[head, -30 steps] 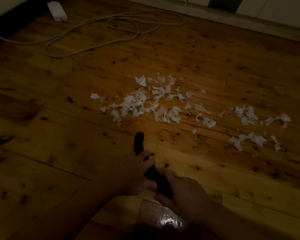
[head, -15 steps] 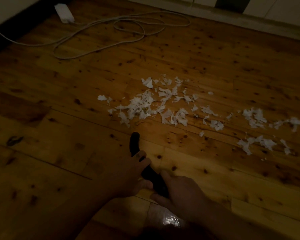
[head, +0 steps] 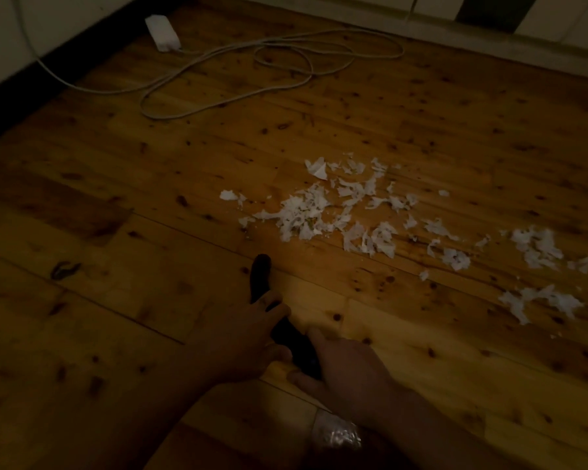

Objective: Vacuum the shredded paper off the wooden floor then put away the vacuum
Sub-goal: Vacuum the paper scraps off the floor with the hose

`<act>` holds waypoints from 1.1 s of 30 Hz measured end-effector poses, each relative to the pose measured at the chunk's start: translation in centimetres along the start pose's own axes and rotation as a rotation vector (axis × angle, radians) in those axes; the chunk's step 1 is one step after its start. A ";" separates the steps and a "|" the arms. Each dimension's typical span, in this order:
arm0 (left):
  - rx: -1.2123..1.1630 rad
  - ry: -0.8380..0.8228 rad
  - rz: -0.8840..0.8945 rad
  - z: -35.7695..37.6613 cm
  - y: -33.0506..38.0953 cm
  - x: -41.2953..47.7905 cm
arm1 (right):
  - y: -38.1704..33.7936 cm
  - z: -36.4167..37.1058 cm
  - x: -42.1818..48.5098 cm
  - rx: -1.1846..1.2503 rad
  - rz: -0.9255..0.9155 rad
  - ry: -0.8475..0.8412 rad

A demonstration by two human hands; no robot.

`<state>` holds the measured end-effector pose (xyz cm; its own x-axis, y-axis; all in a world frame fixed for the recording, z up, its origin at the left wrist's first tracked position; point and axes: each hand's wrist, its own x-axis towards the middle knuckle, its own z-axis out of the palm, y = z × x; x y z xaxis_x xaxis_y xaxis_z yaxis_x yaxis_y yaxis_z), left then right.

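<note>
On the wooden floor, the shredded paper lies loose just beyond the black vacuum nozzle, probably feather-light and easily scattered, while the left hand ahead and right hand behind both clamp that stiff-looking tube mid-shaft.

We look down on a dim room with a knotty wooden floor.
The boards are amber, speckled with dark knots, brightest near the middle and sinking into shadow at 7 and 5 o'clock. At 10 o'clock a white wall meets the floor behind a dark skirting. At 11 o'clock a white block lies on the boards near the skirting, and a white cable trails from it in loose loops towards 12 and 1 o'clock. At 1 o'clock we see a pale ledge under pale panels, with a dark gap between two of them.
</note>
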<state>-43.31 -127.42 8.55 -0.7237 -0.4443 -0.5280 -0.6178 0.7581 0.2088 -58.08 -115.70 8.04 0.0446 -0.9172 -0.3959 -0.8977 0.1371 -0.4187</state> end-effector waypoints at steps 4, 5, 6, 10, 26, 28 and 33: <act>-0.011 -0.005 -0.024 0.2 -0.6 0.2 | -0.4 -0.2 0.4 0.002 -0.012 -0.018; -0.009 -0.003 -0.031 0.2 -0.7 0.1 | -0.5 -0.2 0.5 0.001 -0.015 -0.018; -0.011 -0.003 -0.035 0.2 -0.8 0.1 | -0.6 -0.3 0.6 0.002 -0.018 -0.017; -0.057 0.011 -0.049 0.2 -1.3 0.0 | -0.8 -0.4 1.3 0.018 -0.018 -0.024; -0.315 0.153 -0.017 0.3 -5.1 0.0 | -2.7 -0.7 4.6 0.107 0.007 0.025; -0.345 0.155 0.001 0.3 -5.6 0.0 | -2.9 -0.6 4.9 0.095 0.011 0.035; -0.377 0.181 -0.006 0.1 -6.4 0.2 | -3.5 -0.7 6.2 0.120 0.010 0.051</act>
<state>-39.45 -132.31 7.05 -0.7415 -0.5504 -0.3838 -0.6670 0.5427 0.5105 -54.98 -122.10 7.67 0.0111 -0.9330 -0.3596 -0.8390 0.1869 -0.5110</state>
